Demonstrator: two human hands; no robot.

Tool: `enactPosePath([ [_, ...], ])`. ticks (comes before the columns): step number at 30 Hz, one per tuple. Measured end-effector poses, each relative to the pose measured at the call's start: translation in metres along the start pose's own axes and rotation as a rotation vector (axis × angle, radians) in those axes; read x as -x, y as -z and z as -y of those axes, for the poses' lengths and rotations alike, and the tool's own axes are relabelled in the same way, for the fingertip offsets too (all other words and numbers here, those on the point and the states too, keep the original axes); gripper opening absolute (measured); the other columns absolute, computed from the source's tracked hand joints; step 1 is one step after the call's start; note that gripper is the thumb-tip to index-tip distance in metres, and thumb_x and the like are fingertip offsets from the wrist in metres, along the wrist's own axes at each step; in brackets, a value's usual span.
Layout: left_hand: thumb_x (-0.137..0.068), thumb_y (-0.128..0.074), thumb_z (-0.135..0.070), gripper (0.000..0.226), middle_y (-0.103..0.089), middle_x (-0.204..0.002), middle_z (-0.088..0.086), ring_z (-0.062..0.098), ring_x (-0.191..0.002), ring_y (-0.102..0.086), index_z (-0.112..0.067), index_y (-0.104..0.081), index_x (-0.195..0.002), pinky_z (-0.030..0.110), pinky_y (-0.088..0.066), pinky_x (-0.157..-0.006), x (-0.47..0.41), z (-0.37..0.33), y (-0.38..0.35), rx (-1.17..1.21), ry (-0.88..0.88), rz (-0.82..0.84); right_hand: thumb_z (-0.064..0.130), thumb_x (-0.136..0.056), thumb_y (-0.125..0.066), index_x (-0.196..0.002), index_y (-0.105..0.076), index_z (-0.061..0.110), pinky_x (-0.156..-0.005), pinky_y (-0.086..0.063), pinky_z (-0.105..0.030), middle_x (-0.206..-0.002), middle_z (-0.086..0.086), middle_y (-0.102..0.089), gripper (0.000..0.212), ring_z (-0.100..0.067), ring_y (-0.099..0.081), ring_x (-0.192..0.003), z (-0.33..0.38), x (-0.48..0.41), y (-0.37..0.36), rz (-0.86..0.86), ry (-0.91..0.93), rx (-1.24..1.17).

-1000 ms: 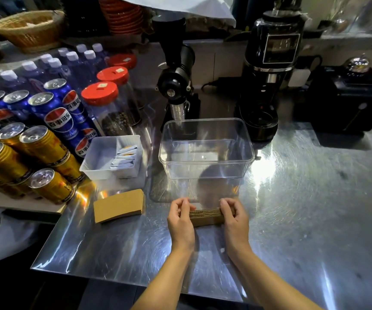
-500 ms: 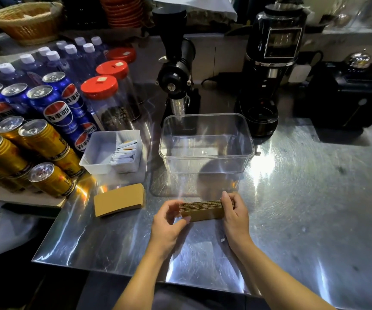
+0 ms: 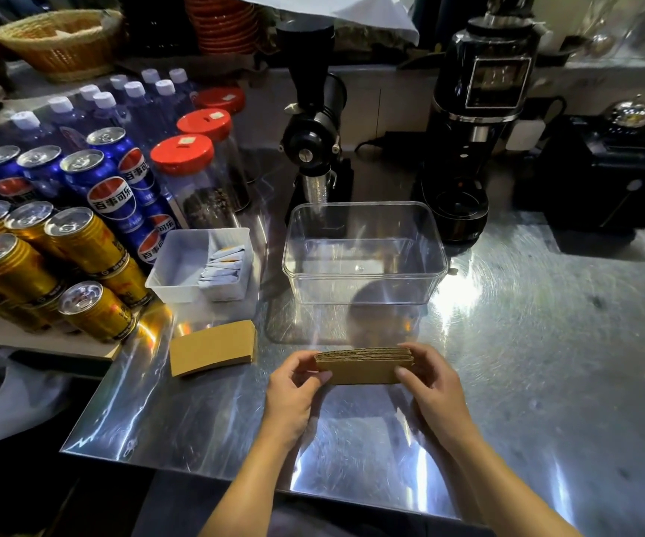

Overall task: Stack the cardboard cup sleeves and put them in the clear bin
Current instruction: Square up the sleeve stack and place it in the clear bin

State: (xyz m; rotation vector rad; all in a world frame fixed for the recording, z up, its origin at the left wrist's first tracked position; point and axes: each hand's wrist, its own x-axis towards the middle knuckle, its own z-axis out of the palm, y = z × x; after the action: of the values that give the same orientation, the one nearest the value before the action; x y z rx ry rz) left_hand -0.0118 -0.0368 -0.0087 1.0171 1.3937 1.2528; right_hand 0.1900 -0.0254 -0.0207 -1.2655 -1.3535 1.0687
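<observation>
1. Head view: a stack of cardboard cup sleeves (image 3: 363,364), brown with corrugated layered edges showing on top, sits just off the steel counter (image 3: 545,343) at 6 o'clock from the clear bin (image 3: 365,251).
2. Left hand (image 3: 293,389) pinches the stack's left end, thumb in front and fingers curled behind; right hand (image 3: 431,381) clamps the right end the same way. Both are closed around the stack.
3. Clear bin is a rounded-corner rectangle of transparent plastic, open-topped, nothing inside, standing apart from the stack.
4. Second pile of sleeves (image 3: 212,352) lies flat at 9 o'clock from the held stack, near the counter's left edge.
5. Brushed, glossy counter lies bare from 3 to 5 o'clock; its front edge runs just under the forearms.
6. White tray (image 3: 181,265) with sachets stands at 9 o'clock from the bin; gold cans (image 3: 80,242) and blue cans (image 3: 111,188) crowd farther left.
7. Black grinder (image 3: 315,141) and coffee machine (image 3: 479,122) stand behind the bin at 12 and 1 o'clock.
</observation>
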Motion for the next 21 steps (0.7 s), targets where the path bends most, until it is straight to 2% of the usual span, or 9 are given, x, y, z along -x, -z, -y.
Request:
enactPosePath([
  [2,-0.077,-0.061,0.012,0.026,-0.067,-0.081,0.006,-0.001,-0.070,-0.066,0.003,-0.063,-0.102,0.009,-0.050,-0.059,-0.001,0.001,0.001,-0.013,0.006,-0.017,0.000,-0.081,-0.062,-0.096,-0.063,0.030,-0.075,-0.049,-0.015,-0.087,0.004,-0.068,0.033,-0.010,-0.063,-0.082,0.001,-0.001,0.000,-0.023,0.004,0.035],
  [5,-0.076,-0.064,0.008,0.028,-0.071,-0.079,-0.003,-0.001,-0.070,-0.066,-0.005,-0.067,-0.101,0.011,-0.050,-0.061,-0.005,0.000,0.004,-0.062,0.005,-0.047,0.000,-0.082,-0.061,-0.093,-0.062,0.035,-0.077,-0.047,-0.011,-0.089,0.009,-0.068,0.037,-0.001,-0.062,-0.083,0.007,-0.005,-0.007,-0.064,0.016,0.053],
  [8,-0.077,-0.066,0.004,0.030,-0.070,-0.076,-0.006,0.008,-0.065,-0.061,-0.014,-0.068,-0.102,0.028,-0.053,-0.058,-0.009,-0.007,0.015,-0.106,0.009,-0.092,0.002,-0.082,-0.062,-0.094,-0.062,0.031,-0.074,-0.044,-0.006,-0.089,0.012,-0.066,0.031,0.007,-0.060,-0.082,0.017,-0.014,-0.017,-0.054,0.036,0.084],
  [9,-0.078,-0.066,0.001,0.031,-0.069,-0.081,0.000,0.012,-0.069,-0.059,-0.013,-0.067,-0.105,0.035,-0.052,-0.063,-0.011,-0.011,0.021,-0.119,0.007,-0.113,0.002,-0.082,-0.062,-0.094,-0.062,0.028,-0.072,-0.044,-0.006,-0.088,0.011,-0.066,0.028,0.008,-0.059,-0.080,0.021,-0.018,-0.022,-0.034,0.038,0.091],
  [11,-0.079,-0.066,-0.001,0.034,-0.069,-0.095,0.007,0.018,-0.081,-0.062,-0.008,-0.065,-0.112,0.033,-0.052,-0.078,-0.014,-0.021,0.035,-0.125,-0.008,-0.162,0.004,-0.082,-0.062,-0.095,-0.063,0.024,-0.069,-0.045,-0.007,-0.086,0.008,-0.066,0.024,0.005,-0.060,-0.077,0.031,-0.028,-0.037,0.019,0.031,0.076],
  [13,-0.080,-0.066,-0.001,0.036,-0.068,-0.102,0.009,0.019,-0.091,-0.062,-0.003,-0.062,-0.116,0.028,-0.050,-0.085,-0.018,-0.029,0.053,-0.145,-0.047,-0.209,0.003,-0.082,-0.063,-0.095,-0.064,0.023,-0.072,-0.049,-0.014,-0.086,0.006,-0.067,0.024,-0.004,-0.061,-0.079,0.043,-0.039,-0.055,0.061,0.003,0.033],
  [16,-0.080,-0.064,0.001,0.036,-0.064,-0.095,0.005,0.012,-0.083,-0.058,-0.001,-0.060,-0.116,0.013,-0.048,-0.072,-0.026,-0.042,0.081,-0.192,-0.073,-0.303,0.002,-0.080,-0.064,-0.096,-0.066,0.015,-0.081,-0.054,-0.041,-0.091,-0.010,-0.069,0.021,-0.025,-0.064,-0.086,0.061,-0.054,-0.087,0.140,-0.081,-0.019],
  [19,-0.082,-0.061,0.002,0.037,-0.062,-0.095,0.007,0.010,-0.082,-0.056,-0.001,-0.058,-0.118,0.011,-0.048,-0.069,-0.034,-0.049,0.110,-0.148,-0.003,-0.389,-0.001,-0.080,-0.062,-0.087,-0.067,0.009,-0.081,-0.051,-0.054,-0.086,-0.017,-0.066,0.013,-0.029,-0.061,-0.081,0.076,-0.065,-0.122,0.218,-0.160,-0.042],
  [21,-0.082,-0.060,0.003,0.039,-0.059,-0.103,0.011,0.013,-0.091,-0.056,0.001,-0.055,-0.121,0.017,-0.047,-0.076,-0.038,-0.051,0.126,-0.105,0.046,-0.438,-0.002,-0.080,-0.060,-0.083,-0.066,0.001,-0.079,-0.051,-0.056,-0.081,-0.021,-0.064,0.008,-0.027,-0.058,-0.076,0.084,-0.069,-0.144,0.272,-0.203,-0.031],
])
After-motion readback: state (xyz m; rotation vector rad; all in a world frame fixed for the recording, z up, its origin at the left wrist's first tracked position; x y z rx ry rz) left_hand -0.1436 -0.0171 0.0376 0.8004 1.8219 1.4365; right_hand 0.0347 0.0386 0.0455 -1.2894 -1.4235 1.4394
